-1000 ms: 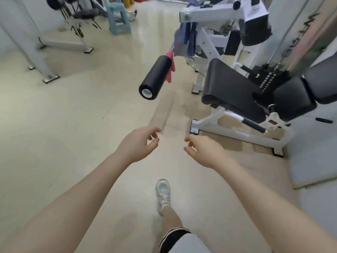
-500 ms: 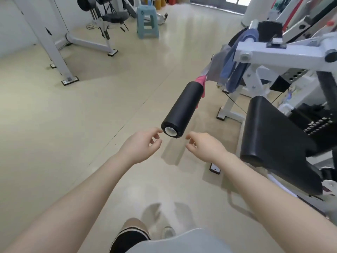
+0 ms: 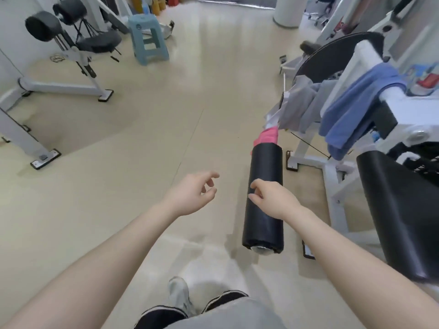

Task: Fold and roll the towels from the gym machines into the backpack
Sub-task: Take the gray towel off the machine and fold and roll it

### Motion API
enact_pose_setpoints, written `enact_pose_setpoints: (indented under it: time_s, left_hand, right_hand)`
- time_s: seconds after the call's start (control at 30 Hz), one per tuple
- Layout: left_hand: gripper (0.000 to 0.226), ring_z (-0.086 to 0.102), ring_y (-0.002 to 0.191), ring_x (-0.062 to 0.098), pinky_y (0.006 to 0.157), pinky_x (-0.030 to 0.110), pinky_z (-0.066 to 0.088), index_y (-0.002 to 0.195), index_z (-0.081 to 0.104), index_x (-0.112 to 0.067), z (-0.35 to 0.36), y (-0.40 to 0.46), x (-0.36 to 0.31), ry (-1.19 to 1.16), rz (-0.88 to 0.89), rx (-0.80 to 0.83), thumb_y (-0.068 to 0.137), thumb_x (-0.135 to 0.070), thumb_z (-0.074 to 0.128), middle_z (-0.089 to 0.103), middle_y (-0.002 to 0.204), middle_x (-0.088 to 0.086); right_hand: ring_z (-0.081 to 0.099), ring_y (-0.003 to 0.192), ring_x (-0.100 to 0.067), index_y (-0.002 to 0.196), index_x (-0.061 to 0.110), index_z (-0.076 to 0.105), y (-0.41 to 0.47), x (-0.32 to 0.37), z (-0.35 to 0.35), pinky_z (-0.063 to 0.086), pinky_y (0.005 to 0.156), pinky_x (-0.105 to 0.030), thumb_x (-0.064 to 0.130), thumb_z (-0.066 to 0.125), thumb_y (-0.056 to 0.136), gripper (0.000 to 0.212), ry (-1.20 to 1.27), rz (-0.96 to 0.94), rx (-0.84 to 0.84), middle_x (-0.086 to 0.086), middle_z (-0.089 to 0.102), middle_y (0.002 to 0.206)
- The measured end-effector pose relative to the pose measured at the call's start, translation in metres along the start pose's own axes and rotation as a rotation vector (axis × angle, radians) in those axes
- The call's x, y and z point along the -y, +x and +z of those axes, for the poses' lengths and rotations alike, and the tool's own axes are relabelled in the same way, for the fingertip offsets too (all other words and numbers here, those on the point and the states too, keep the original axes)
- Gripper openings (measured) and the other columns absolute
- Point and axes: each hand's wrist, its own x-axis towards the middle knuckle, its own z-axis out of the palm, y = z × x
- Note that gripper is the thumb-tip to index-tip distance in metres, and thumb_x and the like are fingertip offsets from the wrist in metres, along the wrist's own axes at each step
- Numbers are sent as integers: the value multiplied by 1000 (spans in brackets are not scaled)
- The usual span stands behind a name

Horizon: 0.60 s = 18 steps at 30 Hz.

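I see both hands empty, fingers loosely curled: left hand (image 3: 190, 194) over the floor, right hand (image 3: 275, 200) above a black roller (image 3: 264, 186). Beyond it, pink (image 3: 267, 136), grey (image 3: 300, 108) and blue (image 3: 354, 112) towels drape the machine (image 3: 403, 124). They look soft, light; I'd pinch a hanging edge.

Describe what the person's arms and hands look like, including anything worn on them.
Both forearms are bare, with no sleeves in view. The left hand and right hand wear no gloves, and no watch, ring or wristband shows on either. No markings are visible on them.
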Motion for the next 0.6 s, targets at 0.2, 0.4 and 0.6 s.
enact_pose_setpoints:
  time_s: [0.2,0.4,0.6]
  left_hand:
    - [37,54,81,15,78,25,42,129,45,-14,-51,120,32,-11,70,167,92,-17,47,54,100,-5]
    - [38,54,79,16,69,21,36,130,43,-15,-72,259,24,39,240,264,93,-17,47,55,104,-3]
    - [42,59,84,25,81,32,46,133,39,-16,-109,425,-4,27,310,262,91,-16,48,55,104,0]
  right_hand:
    - [56,96,-22,122,13,49,82,7,-27,49,79,-35,30,44,93,34,101,212,-99,0,62,104]
    - [52,114,-23,126,11,49,173,-46,-68,42,90,-33,30,47,93,38,215,406,-239,-6,55,126]
    - [52,104,-28,109,14,53,305,-109,-146,42,81,-36,26,48,91,23,222,480,-282,-11,52,115]
